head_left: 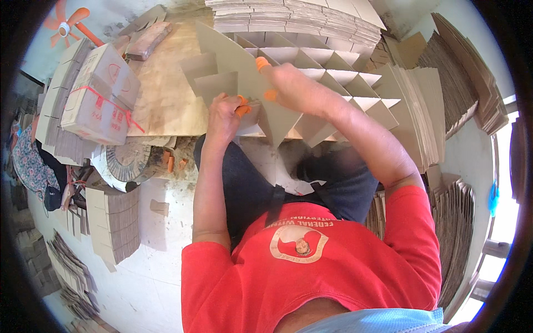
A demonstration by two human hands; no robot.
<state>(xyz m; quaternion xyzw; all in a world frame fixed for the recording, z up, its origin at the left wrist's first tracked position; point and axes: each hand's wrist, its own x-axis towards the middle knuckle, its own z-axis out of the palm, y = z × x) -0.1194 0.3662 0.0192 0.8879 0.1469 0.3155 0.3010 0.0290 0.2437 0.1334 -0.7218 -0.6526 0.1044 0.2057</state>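
Both my hands, left grip [225, 114] and right grip [283, 77], clenched on the grey slotted cardboard divider grid [311, 72] mid-frame on the wooden tabletop [161, 94].

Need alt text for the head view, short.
Two bare hands, left hand and right hand with orange fingertip covers, grip slotted grey cardboard divider strips forming a cell grid on a wooden table. Flat cardboard stacks surround the seated person in a red shirt.

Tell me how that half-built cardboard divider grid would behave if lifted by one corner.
The cardboard divider grid is probably light, being thin sheet slotted into open cells. It would likely sag or skew, since the strips only interlock and no glue or tape shows. Loose end strips near the left hand and right hand might slip out.
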